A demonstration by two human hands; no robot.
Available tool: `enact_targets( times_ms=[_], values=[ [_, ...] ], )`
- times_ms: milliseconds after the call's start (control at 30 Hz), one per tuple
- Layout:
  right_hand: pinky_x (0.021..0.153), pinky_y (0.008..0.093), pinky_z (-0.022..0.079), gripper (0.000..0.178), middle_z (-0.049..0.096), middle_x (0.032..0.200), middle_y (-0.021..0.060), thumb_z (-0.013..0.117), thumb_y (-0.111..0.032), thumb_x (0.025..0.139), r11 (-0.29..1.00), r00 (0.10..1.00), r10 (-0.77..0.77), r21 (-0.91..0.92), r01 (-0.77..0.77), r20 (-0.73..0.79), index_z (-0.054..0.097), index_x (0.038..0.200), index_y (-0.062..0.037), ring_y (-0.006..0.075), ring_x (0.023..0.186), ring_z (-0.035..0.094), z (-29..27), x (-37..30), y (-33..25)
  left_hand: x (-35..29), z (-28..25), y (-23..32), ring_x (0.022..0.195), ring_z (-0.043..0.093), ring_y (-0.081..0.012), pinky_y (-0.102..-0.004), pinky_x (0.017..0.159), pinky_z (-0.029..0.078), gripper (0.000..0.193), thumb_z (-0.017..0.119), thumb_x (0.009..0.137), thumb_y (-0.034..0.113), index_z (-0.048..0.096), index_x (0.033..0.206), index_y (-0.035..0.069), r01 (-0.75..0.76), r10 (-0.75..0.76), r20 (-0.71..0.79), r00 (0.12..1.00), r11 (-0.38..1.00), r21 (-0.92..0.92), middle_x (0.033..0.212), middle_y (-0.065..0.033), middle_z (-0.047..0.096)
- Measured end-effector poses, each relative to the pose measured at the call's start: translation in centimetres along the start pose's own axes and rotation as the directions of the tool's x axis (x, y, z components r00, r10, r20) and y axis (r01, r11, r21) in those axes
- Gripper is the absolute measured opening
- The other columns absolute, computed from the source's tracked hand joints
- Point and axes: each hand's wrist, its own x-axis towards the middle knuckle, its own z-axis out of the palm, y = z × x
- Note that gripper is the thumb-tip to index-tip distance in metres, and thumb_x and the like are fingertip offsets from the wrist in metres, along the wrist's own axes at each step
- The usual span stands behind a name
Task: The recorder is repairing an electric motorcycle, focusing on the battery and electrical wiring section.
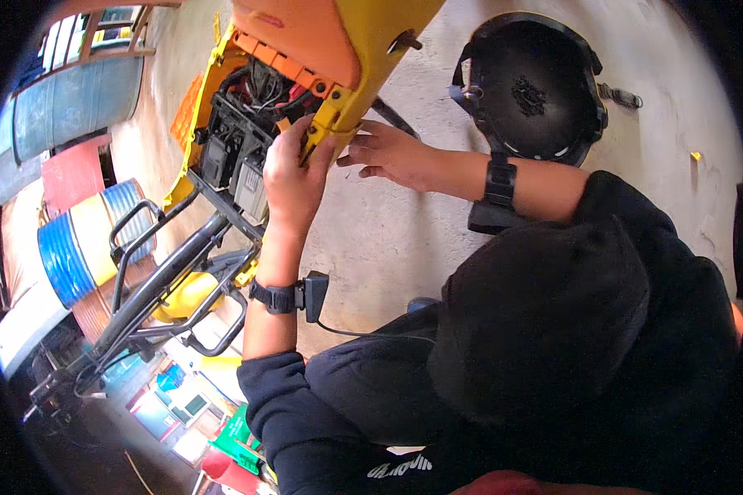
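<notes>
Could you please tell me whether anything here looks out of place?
A small yellow bit lies alone on the floor, right of the black tub, perhaps dropped. Wiring also shows near the left hand, where the bodywork is open. I see no clear damage.

White lettering point(399, 468) stands on the black sweatshirt point(343, 450), but cannot be read clearly.

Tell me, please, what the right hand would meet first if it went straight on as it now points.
The right hand would probably meet the bare left hand first, though depth is unclear and the long, smooth yellow panel could come sooner.
</notes>
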Motion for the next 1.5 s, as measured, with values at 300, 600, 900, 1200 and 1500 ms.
enact_targets(
  times_ms=[300, 600, 900, 1200, 1500],
  values=[
    [0.074, 0.0266, 0.044, 0.054, 0.059, 0.123, 0.0057, 0.064, -0.023, 0.095, 0.99, 0.987, 0.02, -0.131, -0.042, -0.16, 0.039, 0.14, -0.0076, 0.0126, 0.102, 0.056, 1.5, 0.9, -1.1, -0.1, 1.1, 0.0, 0.086, 0.065, -0.0392, -0.0429, 0.074, 0.052, 0.055, 0.079, 0.079, 0.024, 0.056, 0.119, -0.006, -0.03, 0.03, 0.007, 1.0, 0.997, 0.067, 0.096, -0.0238, 0.065],
    [0.077, 0.0288, 0.053, 0.045, 0.066, 0.111, 0.0079, 0.069, -0.021, 0.089, 0.994, 0.972, -0.102, 0.013, 0.107, -0.211, 0.052, 0.128, -0.0059, 0.0154, 0.09, 0.063, 1.8, 0.6, -1.2, -0.5, 1.4, -0.4, 0.073, 0.062, -0.0378, -0.0423, 0.064, 0.05, 0.053, 0.079, 0.08, 0.028, 0.057, 0.115, -0.005, -0.173, 0.181, -0.026, 0.983, 0.967, 0.189, 0.085, -0.0211, 0.063],
    [0.063, 0.0282, 0.05, 0.054, 0.062, 0.11, 0.0035, 0.077, -0.017, 0.079, 0.977, 0.957, -0.165, -0.172, 0.126, -0.239, 0.053, 0.127, -0.0088, 0.0139, 0.085, 0.061, 1.8, 1.5, -2.0, -0.5, 1.2, -1.4, 0.066, 0.059, -0.0333, -0.0413, 0.058, 0.047, 0.06, 0.08, 0.074, 0.041, 0.06, 0.11, -0.001, -0.187, 0.23, -0.031, 0.973, 0.856, 0.483, 0.079, -0.0143, 0.062],
    [0.057, 0.0221, 0.043, 0.049, 0.063, 0.105, 0.0033, 0.065, -0.006, 0.083, 0.958, 0.916, -0.108, -0.288, -0.009, -0.387, 0.052, 0.13, -0.0044, 0.0074, 0.068, 0.051, 0.5, 2.1, -0.7, -2.0, 3.9, 0.7, 0.093, 0.053, -0.0247, -0.0397, 0.074, 0.04, 0.073, 0.071, 0.075, 0.041, 0.048, 0.131, -0.001, 0.013, 0.095, -0.168, 0.981, 0.838, 0.545, 0.102, -0.0081, 0.055],
    [0.061, 0.017, 0.043, 0.049, 0.056, 0.109, -0.0025, 0.06, 0.0, 0.085, 0.843, 0.953, -0.195, -0.536, 0.041, -0.233, 0.042, 0.13, -0.0091, 0.0042, 0.082, 0.055, -0.5, 2.8, -0.6, -1.8, 3.4, -0.1, 0.087, 0.055, -0.0258, -0.0357, 0.07, 0.046, 0.054, 0.063, 0.078, 0.023, 0.051, 0.122, -0.005, -0.092, 0.186, -0.201, 0.962, 0.912, 0.399, 0.095, -0.012, 0.055]
  ],
)
